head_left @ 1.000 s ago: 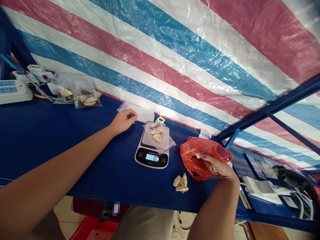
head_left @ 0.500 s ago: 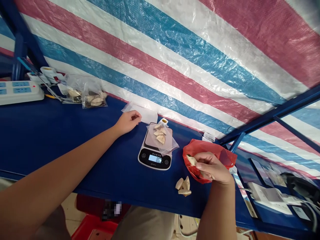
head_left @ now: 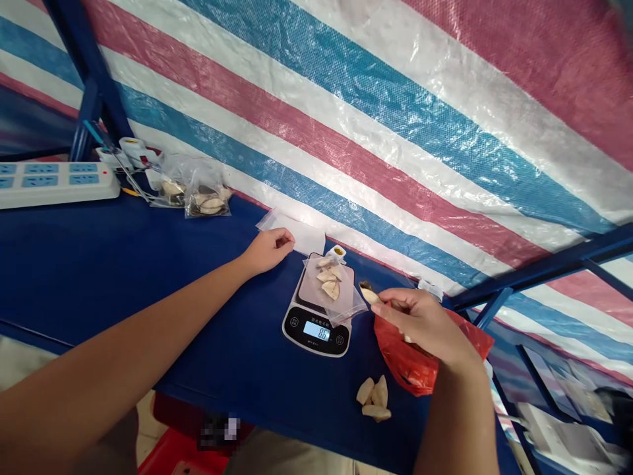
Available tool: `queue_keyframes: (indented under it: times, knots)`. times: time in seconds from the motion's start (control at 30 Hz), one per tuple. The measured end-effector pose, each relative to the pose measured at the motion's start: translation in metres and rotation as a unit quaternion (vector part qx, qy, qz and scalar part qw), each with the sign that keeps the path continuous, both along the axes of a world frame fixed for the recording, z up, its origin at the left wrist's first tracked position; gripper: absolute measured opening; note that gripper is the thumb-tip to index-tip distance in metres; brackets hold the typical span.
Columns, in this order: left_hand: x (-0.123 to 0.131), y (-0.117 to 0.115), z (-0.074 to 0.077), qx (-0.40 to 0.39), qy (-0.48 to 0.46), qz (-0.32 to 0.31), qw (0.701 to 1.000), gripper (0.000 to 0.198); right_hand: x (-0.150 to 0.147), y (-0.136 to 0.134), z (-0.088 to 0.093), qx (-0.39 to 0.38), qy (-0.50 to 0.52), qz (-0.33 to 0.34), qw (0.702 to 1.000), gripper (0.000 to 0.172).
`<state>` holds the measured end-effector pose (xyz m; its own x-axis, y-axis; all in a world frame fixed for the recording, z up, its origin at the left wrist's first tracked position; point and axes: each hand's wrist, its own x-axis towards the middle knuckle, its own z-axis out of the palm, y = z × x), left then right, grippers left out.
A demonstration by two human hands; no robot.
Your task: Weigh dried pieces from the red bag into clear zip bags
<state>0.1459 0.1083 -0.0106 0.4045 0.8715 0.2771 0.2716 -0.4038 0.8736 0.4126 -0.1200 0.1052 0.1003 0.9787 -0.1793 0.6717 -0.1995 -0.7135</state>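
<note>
A small digital scale (head_left: 316, 326) stands on the blue table, its display lit, with a clear bag (head_left: 332, 290) of several pale slices lying on its platform. My right hand (head_left: 422, 323) is closed on one pale slice (head_left: 370, 295), held just right of the bag and above a red plastic bag (head_left: 425, 363). My left hand (head_left: 268, 248) rests on the table left of the scale, fingers curled loosely against a flat clear bag (head_left: 297, 232); whether they pinch it is unclear. Three loose slices (head_left: 374, 398) lie near the table's front edge.
At the back left are a white power strip (head_left: 54, 183), filled clear bags (head_left: 198, 191) and small white items. A striped tarp (head_left: 376, 112) hangs behind the table. A blue metal frame (head_left: 544, 270) runs at the right. A red bin (head_left: 178, 455) sits below the table.
My right hand came out of the red bag holding a slice and moved up and left toward the bag on the scale. My left hand stayed put. The view shifted slightly.
</note>
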Motion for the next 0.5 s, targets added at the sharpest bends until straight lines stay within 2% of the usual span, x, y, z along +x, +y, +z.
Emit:
queue_keyframes:
  times: [0.07,0.13,0.3,0.5]
  knots:
    - [0.000,-0.001,0.001,-0.001,0.003,-0.005,1.000,0.020,-0.007,0.007,-0.010,0.088,-0.021,-0.015,0.996,0.039]
    - [0.000,-0.002,0.001,-0.004,0.008,-0.009,1.000,0.021,-0.014,0.012,-0.022,0.129,-0.024,-0.016,0.991,0.038]
    - [0.000,-0.002,0.002,-0.004,0.018,-0.013,1.000,0.022,-0.018,0.018,-0.041,0.136,-0.040,-0.003,0.990,0.037]
    - [0.001,-0.004,0.005,-0.008,0.024,-0.011,1.000,0.022,-0.018,0.022,-0.046,0.152,-0.039,-0.042,0.987,0.041]
